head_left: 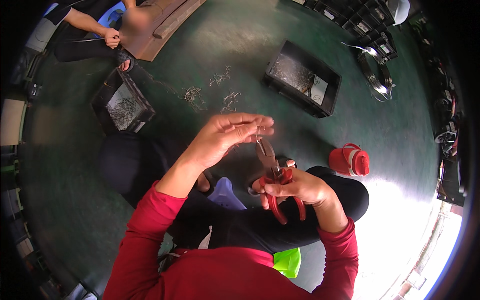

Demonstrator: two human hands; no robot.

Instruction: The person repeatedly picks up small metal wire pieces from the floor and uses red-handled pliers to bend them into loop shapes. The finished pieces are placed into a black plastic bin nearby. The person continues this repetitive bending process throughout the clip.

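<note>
My left hand (220,137) is raised in front of me, its thumb and fingers pinched on a thin bent wire piece (258,131). In my right hand (305,187) is a pair of pliers (267,153) with red handles, the fingers wrapped round them. The jaws point up and away from me and meet the lower end of the wire at my left fingertips. Whether they are clamped on it I cannot tell. Beyond my hands, small piles of bent wire pieces (192,96) lie on the green floor.
A black crate (287,90) with wire pieces stands ahead to the right; another black crate (143,102) is at the left. A red jug (348,161) and a wire coil (372,72) are on the right. At upper left, a co-worker's hand (112,38) holds a thin rod beside a brown board (145,47).
</note>
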